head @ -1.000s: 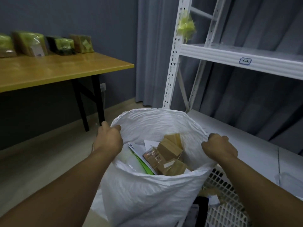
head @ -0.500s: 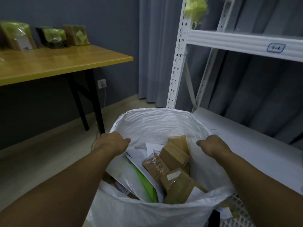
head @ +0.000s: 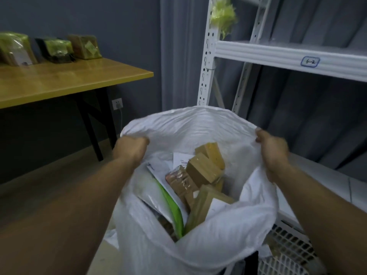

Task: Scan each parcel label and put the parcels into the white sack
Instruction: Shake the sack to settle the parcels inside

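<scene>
Both arms spread wider since before; left hand (head: 130,148), right hand (head: 273,153) grip white sack (head: 198,251) rim.

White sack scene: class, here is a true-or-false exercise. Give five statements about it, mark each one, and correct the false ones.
1. The left hand and the right hand both grip the white sack at its rim. True.
2. The sack contains brown taped parcels. True.
3. The wooden table stands to the sack's right. False: it stands to the left.
4. The shelf label reads 6-2. True.
5. The table holds nothing. False: wrapped parcels sit on it.
</scene>
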